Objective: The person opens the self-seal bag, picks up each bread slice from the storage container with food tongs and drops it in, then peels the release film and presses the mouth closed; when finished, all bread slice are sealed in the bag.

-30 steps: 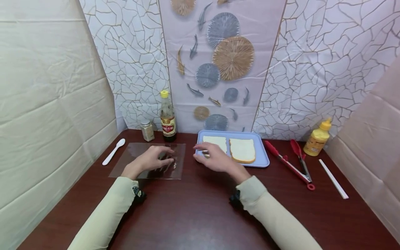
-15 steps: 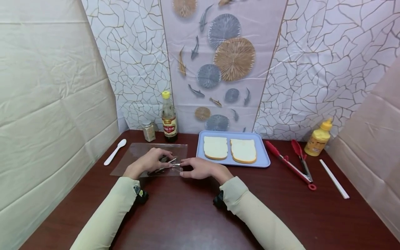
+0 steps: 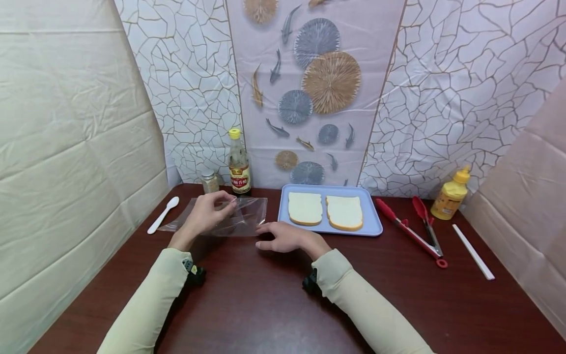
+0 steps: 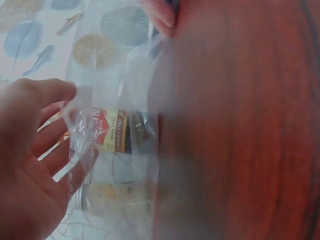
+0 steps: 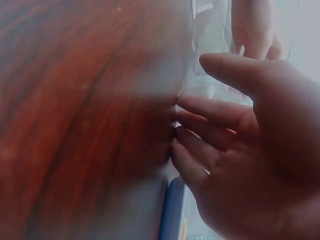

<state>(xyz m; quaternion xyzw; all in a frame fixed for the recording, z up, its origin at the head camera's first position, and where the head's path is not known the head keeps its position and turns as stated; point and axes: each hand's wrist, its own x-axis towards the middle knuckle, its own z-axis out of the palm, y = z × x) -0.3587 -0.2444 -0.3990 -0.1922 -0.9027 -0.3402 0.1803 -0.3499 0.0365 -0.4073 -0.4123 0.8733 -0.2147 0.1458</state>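
A clear plastic bag (image 3: 245, 216) lies at the left of the dark wooden table (image 3: 274, 305), its near edge raised. My left hand (image 3: 208, 214) pinches the bag's upper layer between thumb and fingers and holds it up. In the left wrist view the bag (image 4: 115, 130) hangs wrinkled beside my left hand (image 4: 35, 155), with a bottle label showing through it. My right hand (image 3: 280, 238) rests on the table with straight fingers touching the bag's near right corner. The right wrist view shows its fingers (image 5: 200, 135) against the plastic edge.
A blue tray (image 3: 371, 228) with two bread slices (image 3: 325, 210) sits right of the bag. Behind the bag stand a sauce bottle (image 3: 239, 164) and a small spice jar (image 3: 210, 182). A white spoon (image 3: 162, 214) lies left; red tongs (image 3: 413, 226), a mustard bottle (image 3: 450, 199) and a white stick (image 3: 472, 251) lie right.
My right hand came from the tray's bread to the bag's right corner. My left hand has lifted the bag's top layer up off the table.
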